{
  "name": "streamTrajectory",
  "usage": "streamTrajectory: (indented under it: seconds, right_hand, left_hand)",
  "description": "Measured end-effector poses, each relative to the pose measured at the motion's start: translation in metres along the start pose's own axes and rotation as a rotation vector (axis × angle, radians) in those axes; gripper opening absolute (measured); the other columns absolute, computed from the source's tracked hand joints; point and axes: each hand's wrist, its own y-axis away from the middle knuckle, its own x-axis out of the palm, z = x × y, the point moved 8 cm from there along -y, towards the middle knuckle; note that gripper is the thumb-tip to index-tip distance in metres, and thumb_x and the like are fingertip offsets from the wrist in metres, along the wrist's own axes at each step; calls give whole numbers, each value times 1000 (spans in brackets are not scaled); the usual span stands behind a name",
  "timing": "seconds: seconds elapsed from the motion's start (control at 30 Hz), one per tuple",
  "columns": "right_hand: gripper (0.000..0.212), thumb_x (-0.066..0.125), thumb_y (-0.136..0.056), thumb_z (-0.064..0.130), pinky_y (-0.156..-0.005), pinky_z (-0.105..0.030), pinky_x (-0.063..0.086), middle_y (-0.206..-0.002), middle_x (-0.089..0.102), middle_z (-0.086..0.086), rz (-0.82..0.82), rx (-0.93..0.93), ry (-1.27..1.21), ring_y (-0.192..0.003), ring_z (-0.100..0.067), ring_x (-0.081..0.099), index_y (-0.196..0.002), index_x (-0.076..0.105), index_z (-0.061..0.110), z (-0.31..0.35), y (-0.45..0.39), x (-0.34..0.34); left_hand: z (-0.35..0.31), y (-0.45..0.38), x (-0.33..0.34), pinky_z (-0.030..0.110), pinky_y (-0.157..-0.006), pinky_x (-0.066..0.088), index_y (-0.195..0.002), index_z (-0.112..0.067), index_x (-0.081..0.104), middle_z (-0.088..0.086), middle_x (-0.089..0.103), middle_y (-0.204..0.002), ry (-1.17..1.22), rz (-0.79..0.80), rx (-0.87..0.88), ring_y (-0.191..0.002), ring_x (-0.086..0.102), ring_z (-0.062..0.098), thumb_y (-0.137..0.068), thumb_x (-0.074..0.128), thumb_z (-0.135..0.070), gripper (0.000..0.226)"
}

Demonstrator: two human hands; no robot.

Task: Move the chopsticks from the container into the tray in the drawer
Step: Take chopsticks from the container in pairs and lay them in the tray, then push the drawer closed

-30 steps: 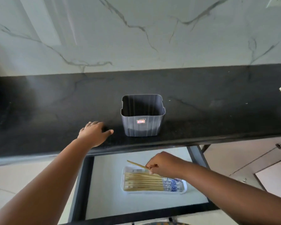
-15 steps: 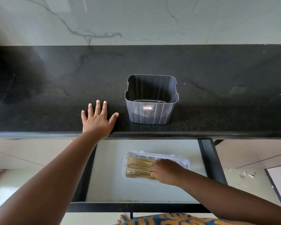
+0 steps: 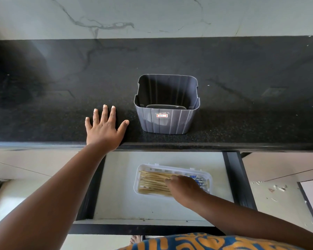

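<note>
A grey ribbed container (image 3: 167, 120) stands near the counter's front edge, and no chopsticks show inside it. Below, in the pulled-out drawer (image 3: 119, 199), a white tray (image 3: 172, 168) holds several wooden chopsticks (image 3: 152, 181) lying lengthwise, blue-patterned ends to the right. My right hand (image 3: 185, 188) lies over the middle of the pile, fingers pointing left and touching the sticks. Whether it pinches one is hidden. My left hand (image 3: 105, 127) rests flat on the black counter, fingers spread, just left of the container.
The black stone countertop (image 3: 242, 98) runs the full width under a marble backsplash. The drawer's dark rails frame the tray on both sides. Beige cabinet fronts (image 3: 282, 168) lie to the right, with floor debris beyond.
My right hand lowered the chopstick it held onto the pile in the tray and now lies on it. My left hand spread flat on the counter. The view tilted down.
</note>
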Motion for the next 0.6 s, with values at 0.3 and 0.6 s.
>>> streamTrajectory:
  seconds: [0.3,0.6]
  right_hand:
    - [33,45,-96,40,-87,-35,48,-118,64,1,-113,-31,-136,-109,-22,57,-114,62,18,-10,14,-12]
    - [37,41,-100,41,-95,-31,45,-121,65,3,-218,63,-221,-115,-16,56,-120,62,18,10,56,-27]
  left_hand:
    - [0,1,-2,53,-117,3,-153,-25,10,3,5,-162,13,-1,9,-148,0,30,-87,9,-72,81]
    - [0,-2,2,54,-116,0,-153,-24,6,4,3,-162,24,28,30,-148,-2,31,-86,7,-72,82]
